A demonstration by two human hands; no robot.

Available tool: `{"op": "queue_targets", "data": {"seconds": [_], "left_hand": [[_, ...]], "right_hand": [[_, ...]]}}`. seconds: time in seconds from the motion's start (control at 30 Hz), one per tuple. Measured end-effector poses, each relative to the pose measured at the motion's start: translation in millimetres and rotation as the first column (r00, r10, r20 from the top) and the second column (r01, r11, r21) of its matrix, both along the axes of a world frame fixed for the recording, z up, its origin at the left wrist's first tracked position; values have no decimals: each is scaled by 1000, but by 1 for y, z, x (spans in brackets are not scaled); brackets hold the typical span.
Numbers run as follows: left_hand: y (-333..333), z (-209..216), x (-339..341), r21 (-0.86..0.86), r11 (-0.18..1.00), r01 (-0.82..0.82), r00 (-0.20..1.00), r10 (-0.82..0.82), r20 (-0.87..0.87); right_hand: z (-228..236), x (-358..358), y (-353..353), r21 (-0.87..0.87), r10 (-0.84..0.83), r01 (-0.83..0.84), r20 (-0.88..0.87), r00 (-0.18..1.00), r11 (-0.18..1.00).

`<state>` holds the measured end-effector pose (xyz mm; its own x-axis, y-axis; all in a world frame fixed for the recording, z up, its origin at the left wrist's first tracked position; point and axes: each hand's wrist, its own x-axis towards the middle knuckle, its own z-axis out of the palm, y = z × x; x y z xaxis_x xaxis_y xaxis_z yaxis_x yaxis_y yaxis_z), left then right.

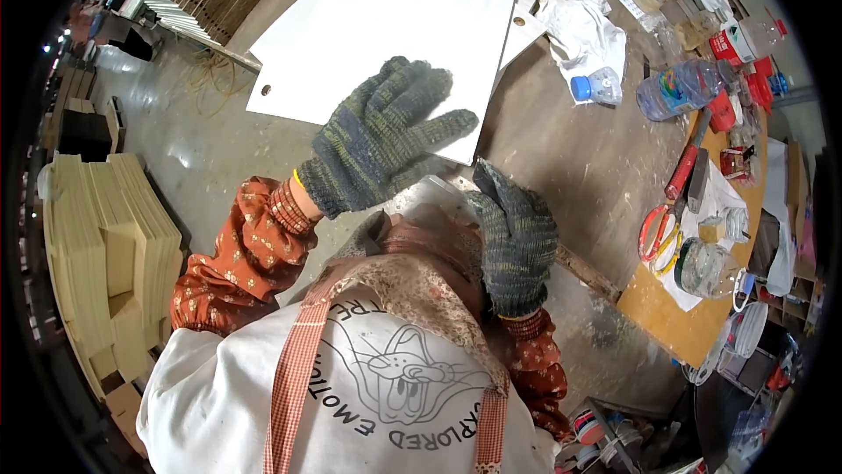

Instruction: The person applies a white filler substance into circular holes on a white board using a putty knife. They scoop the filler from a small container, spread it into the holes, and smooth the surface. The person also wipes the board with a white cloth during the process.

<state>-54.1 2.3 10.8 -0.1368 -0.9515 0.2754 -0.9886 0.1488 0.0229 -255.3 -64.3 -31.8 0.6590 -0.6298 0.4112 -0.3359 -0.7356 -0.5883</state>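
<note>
My left hand (383, 134), in a dark green and grey knit glove, is held over the near part of a large white sheet (395, 18). Its fingers are spread and slightly blurred; I cannot tell whether they touch the sheet. Beside the sheet's near right corner is my right hand (517, 242), in a matching glove. Its fingers are bent and pressed together, and whatever they may hold is hidden. Between the hands, close to my body, shows a pale translucent thing (434, 196) of unclear kind. The sheet has small brown-ringed holes at its corners.
To the right on the brown table (579, 167) are a white cloth (583, 22), a small blue-capped bottle (598, 85), a larger plastic bottle (675, 90), scissors (667, 228) and a glass jar (706, 268). Stacked cream panels (110, 255) stand at left.
</note>
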Motion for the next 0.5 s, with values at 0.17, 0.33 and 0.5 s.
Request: {"op": "queue_targets", "data": {"seconds": [0.17, 0.33, 0.5], "left_hand": [[-2, -9, -3, -57, 997, 46, 998, -48, -36], [-3, -11, -2, -82, 993, 86, 995, -89, -40], [-5, -8, -1, -78, 988, 133, 990, -135, -29]], "right_hand": [[16, 12, 9, 272, -51, 34, 54, 997, 962], [-4, 10, 9, 388, -85, 25, 140, 987, 922], [-6, 8, 8, 290, -105, 77, 83, 991, 954]]}}
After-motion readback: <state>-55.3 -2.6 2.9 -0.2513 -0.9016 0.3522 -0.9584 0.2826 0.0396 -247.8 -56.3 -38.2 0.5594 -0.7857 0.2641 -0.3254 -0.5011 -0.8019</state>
